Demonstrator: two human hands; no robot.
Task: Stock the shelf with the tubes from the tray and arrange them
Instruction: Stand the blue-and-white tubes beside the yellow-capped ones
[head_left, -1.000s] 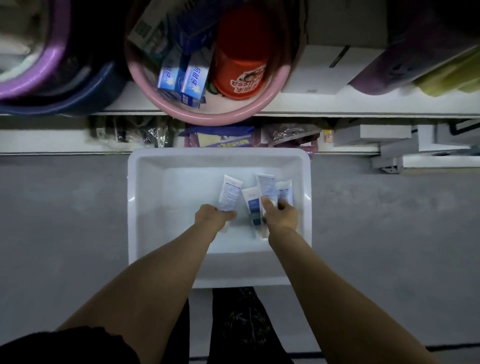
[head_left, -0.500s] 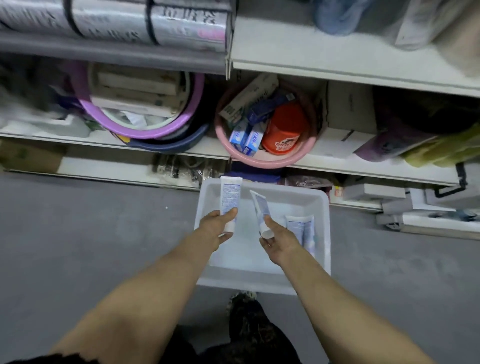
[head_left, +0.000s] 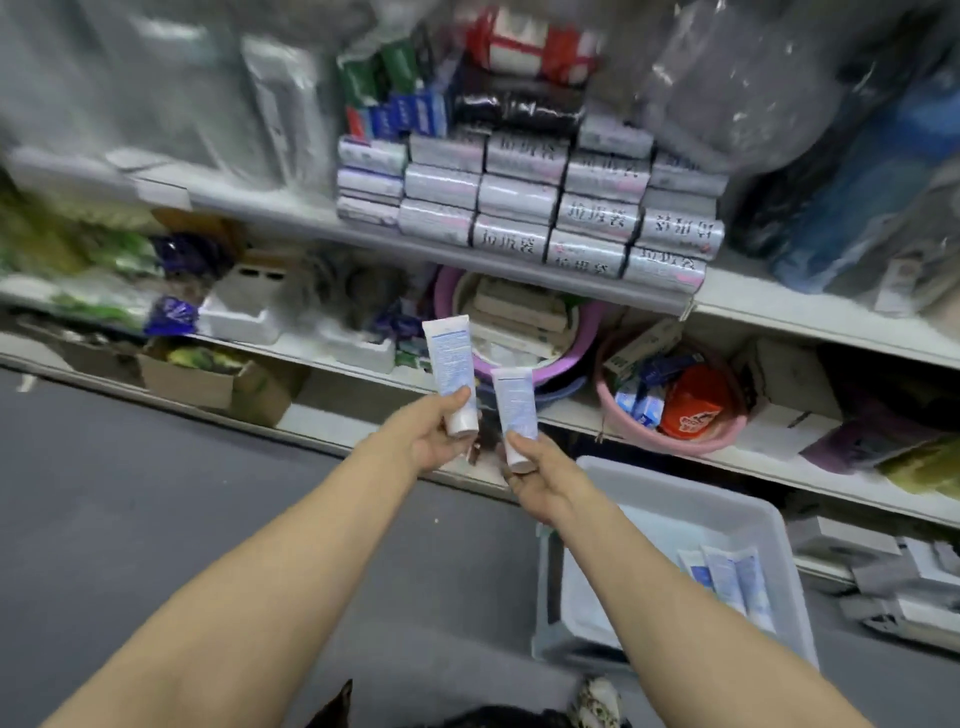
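Observation:
My left hand (head_left: 434, 441) grips a white tube with blue print (head_left: 450, 364) by its cap end, held upright in front of the shelves. Beside it my right hand (head_left: 535, 470) holds a second white tube (head_left: 514, 402), also upright, a little lower. Both hands are raised well above the floor and left of the white plastic tray (head_left: 769, 525), which sits on the floor at lower right. Two or three more tubes (head_left: 727, 577) lie flat in the tray. The metal shelf (head_left: 311, 218) stretches across the upper part of the view.
Stacked silver packages (head_left: 550, 202) fill the upper shelf's middle. Below it stand a purple basin (head_left: 587, 332) and a pink basin (head_left: 675, 441) holding an orange tub and small boxes. A cardboard box (head_left: 218, 379) sits low on the left. Grey floor lies at the left.
Both hands lifted the two tubes out of the tray and carried them up and to the left toward the shelves. The view swung upward, so the tray now sits at lower right.

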